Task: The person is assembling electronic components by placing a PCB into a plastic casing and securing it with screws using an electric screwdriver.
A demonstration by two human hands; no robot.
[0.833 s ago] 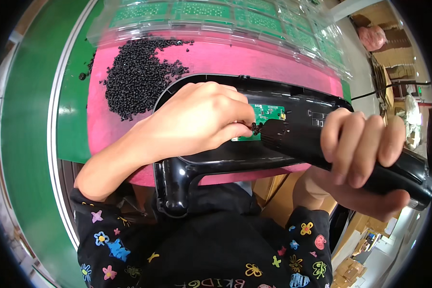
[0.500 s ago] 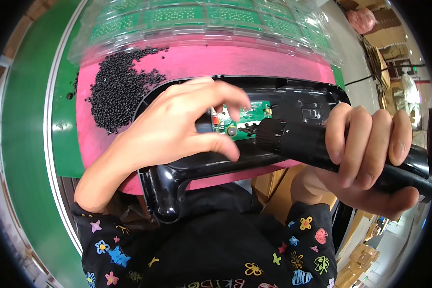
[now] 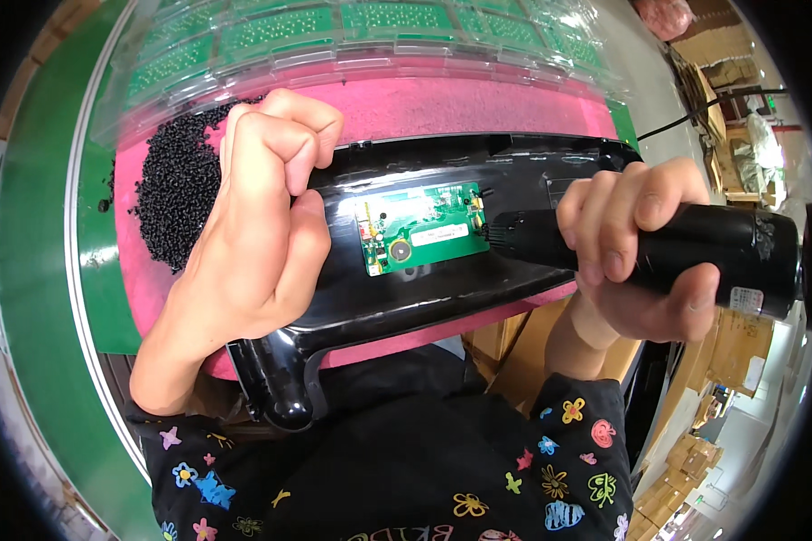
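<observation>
A black plastic housing (image 3: 424, 316) with a curved arm at its near left lies across the table. Inside it sits a green circuit board (image 3: 429, 257) with a round part and a white label. My right hand (image 3: 645, 243) wraps round a black electric screwdriver (image 3: 722, 257), whose narrow end points left at the board's right edge. The bit's exact contact cannot be made out. My left hand (image 3: 266, 207) is closed over the housing's left part, fingers curled in; whatever it may hold is hidden. Beyond it lies a heap of small black screws (image 3: 176, 180).
A pink mat (image 3: 415, 104) lies under the housing on a green table (image 3: 41, 225). Clear plastic trays (image 3: 334, 54) of green boards stand along the far side. Cardboard boxes (image 3: 686, 478) are at the lower right, and a black cable (image 3: 695, 113) runs at the right.
My left hand has moved left off the board, and its spread fingers have curled shut. The screwdriver has shifted slightly upward, and dark bits by its tip no longer show over the board.
</observation>
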